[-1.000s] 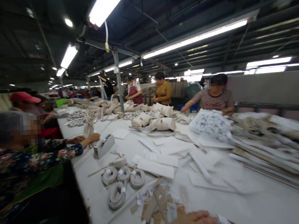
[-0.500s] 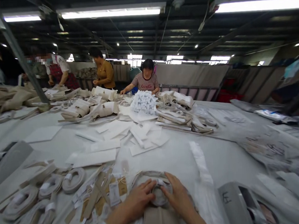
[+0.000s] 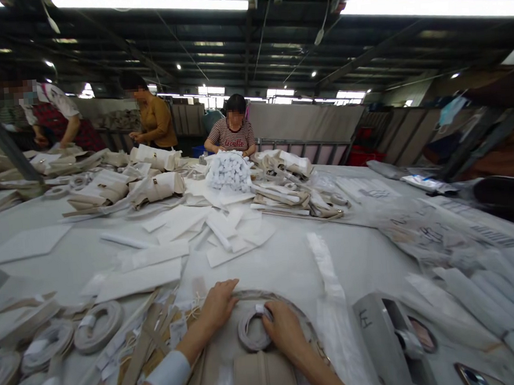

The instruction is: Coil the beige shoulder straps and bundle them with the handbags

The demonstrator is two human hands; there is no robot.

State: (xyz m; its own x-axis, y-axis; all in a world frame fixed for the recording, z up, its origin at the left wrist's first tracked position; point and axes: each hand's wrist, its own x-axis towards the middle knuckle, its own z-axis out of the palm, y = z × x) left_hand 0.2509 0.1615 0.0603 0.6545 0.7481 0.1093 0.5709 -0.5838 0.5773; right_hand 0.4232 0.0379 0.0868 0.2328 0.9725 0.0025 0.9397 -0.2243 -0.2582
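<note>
A beige bag lies at the bottom middle with a brown-edged strap curving in an arc round its top. My left hand is on the arc's upper left, its thumb and fingers closed about the strap, though the grip is partly hidden. Inside the arc, just above the bag's flap, sits a coiled strap with a white wrap. My right hand holds that coil by its right side, thumb over the edge. Left of my forearm lie more wrapped coils and several flat beige strips.
White sheets and a heap of white rolled pieces lie ahead. Folded beige bags are piled at the far left. A grey tape dispenser, plastic film and a phone are on the right. Several co-workers stand across the table.
My left hand has moved from beside the coil up and left to the strap's arc. My right hand stays at the coil, now more exposed. The view has turned right.
</note>
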